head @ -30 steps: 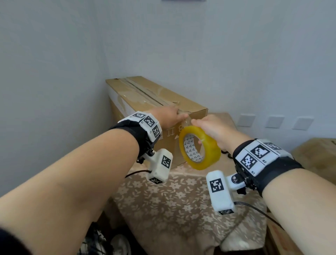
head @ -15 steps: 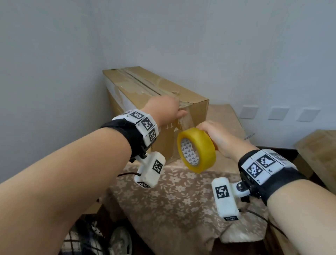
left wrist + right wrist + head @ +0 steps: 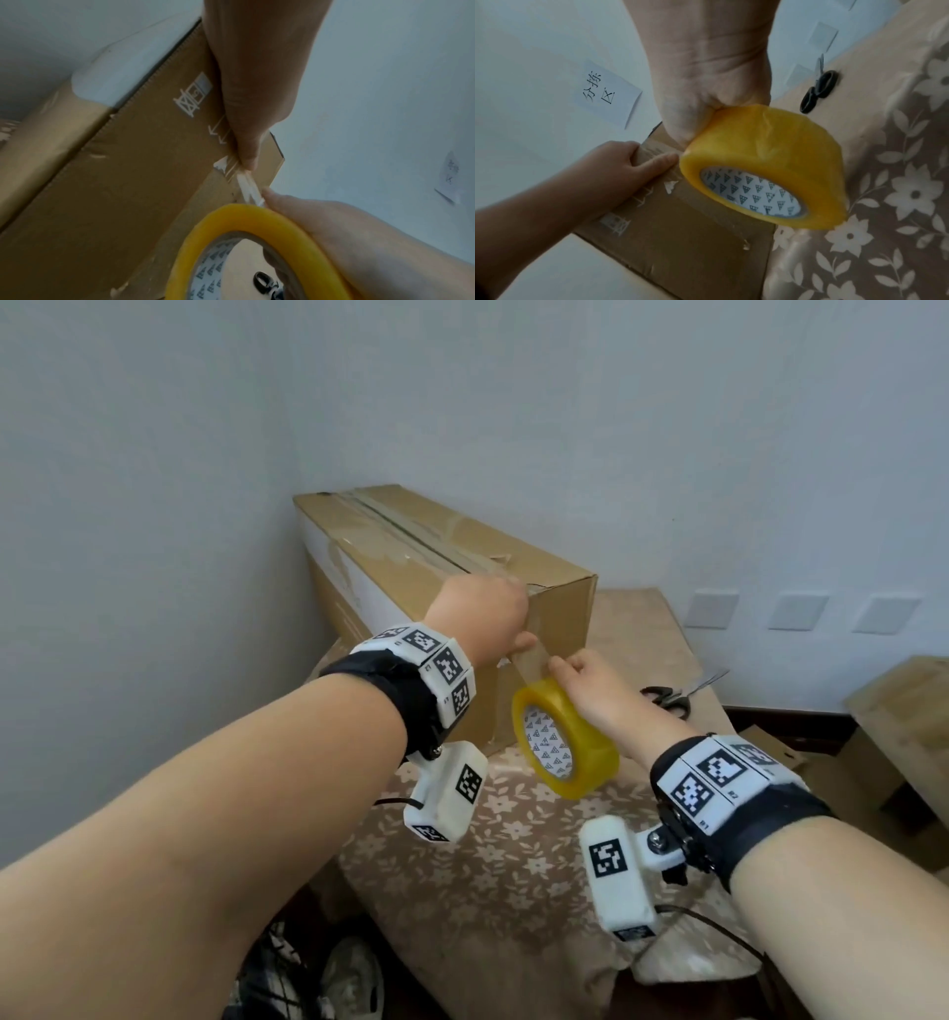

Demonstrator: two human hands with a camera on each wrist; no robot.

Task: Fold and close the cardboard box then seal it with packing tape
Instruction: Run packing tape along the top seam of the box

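A closed brown cardboard box (image 3: 462,567) stands against the wall, with tape along its top seam. My left hand (image 3: 482,618) sits at the box's near top edge. Its fingers hook over the top, and its thumb (image 3: 246,101) presses a clear tape strip (image 3: 534,660) flat on the end face (image 3: 680,233). Just below and to the right, my right hand (image 3: 595,685) grips the yellow tape roll (image 3: 580,752). The short strip (image 3: 249,188) runs taut from my left thumb to the roll (image 3: 770,146).
Black scissors (image 3: 672,698) lie on the floral tablecloth (image 3: 513,865) right of the box. Another cardboard piece (image 3: 904,706) stands at the far right. Walls close in behind and to the left. A paper sign (image 3: 605,91) hangs on the wall.
My right hand has drawn the roll down from the box's top edge, pulling tape down the end face. My left thumb has followed onto that face.
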